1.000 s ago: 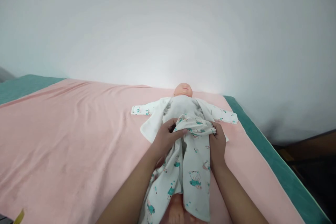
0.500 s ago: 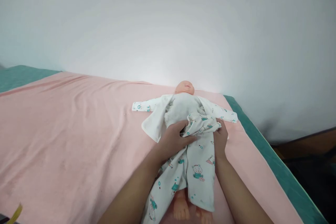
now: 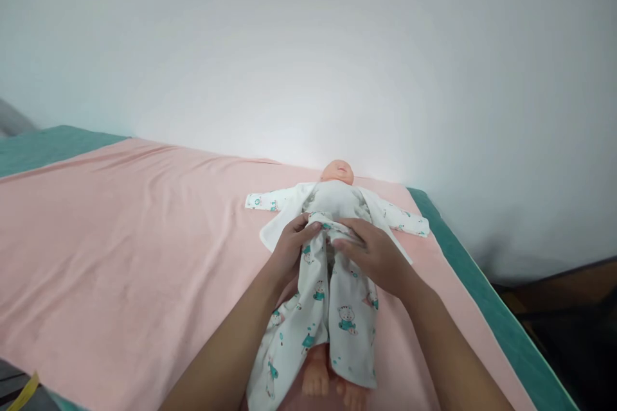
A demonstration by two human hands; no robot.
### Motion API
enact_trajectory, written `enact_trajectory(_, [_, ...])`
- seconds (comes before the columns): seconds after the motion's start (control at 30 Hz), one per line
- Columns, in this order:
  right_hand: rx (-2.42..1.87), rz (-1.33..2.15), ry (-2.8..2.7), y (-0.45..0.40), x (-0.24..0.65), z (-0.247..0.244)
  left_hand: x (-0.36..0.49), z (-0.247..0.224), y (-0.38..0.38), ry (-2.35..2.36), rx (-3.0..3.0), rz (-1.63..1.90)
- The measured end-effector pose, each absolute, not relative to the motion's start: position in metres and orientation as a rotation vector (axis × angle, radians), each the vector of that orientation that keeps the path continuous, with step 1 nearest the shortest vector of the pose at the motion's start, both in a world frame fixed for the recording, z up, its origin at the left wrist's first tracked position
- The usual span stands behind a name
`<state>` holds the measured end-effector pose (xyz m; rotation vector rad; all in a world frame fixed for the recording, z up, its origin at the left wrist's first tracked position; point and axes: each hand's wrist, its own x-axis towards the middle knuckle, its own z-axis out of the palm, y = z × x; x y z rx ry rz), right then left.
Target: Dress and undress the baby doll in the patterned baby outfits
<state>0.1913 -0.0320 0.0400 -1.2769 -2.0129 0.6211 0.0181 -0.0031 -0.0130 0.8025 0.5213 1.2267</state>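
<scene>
White trousers printed with teal cartoon animals (image 3: pixel 349 295) lay over the lower half of a peach plastic doll with a white cloth body (image 3: pixel 336 196); its head pointed to 12 o'clock, probably so the legs faced the wearer; the left hand (image 3: pixel 289 244) had its grip clamped on the waistband's 9 o'clock side, seemingly to steady it; the right hand (image 3: pixel 378 253) touched the 3 o'clock side, though whether it pinched the cloth could not be told; trousers hid the doll's legs, leaving bare feet (image 3: pixel 315 382) at 6 o'clock.
</scene>
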Motion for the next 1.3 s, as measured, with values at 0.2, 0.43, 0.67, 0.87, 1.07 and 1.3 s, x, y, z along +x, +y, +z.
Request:
enact_trajectory(0.2, [-1.442,0.783,-2.119,-0.005,0.17,0.051,0.016,-0.02,0.0,0.497,0.795,1.186])
enact_trajectory(0.43, [-1.314,1.018,-2.032,0.001,0.177,0.039,0.015,-0.021,0.002,0.533,0.869,1.162])
enact_trajectory(0.67, [-1.254,1.265,-1.887,0.003,0.182,0.041,0.012,-0.018,0.0,0.567,0.948,1.136])
enact_trajectory(0.87, [-1.099,1.457,-1.417,0.011,0.184,0.038,0.006,-0.003,-0.006,0.509,1.173,0.854])
enact_trajectory(1.07, [-1.019,1.545,-1.259,0.013,0.177,0.033,0.003,-0.006,0.0,0.54,1.004,0.867])
enact_trajectory(1.3, [-0.962,1.631,-1.157,0.014,0.18,0.027,0.004,-0.012,0.005,0.467,0.955,0.919])
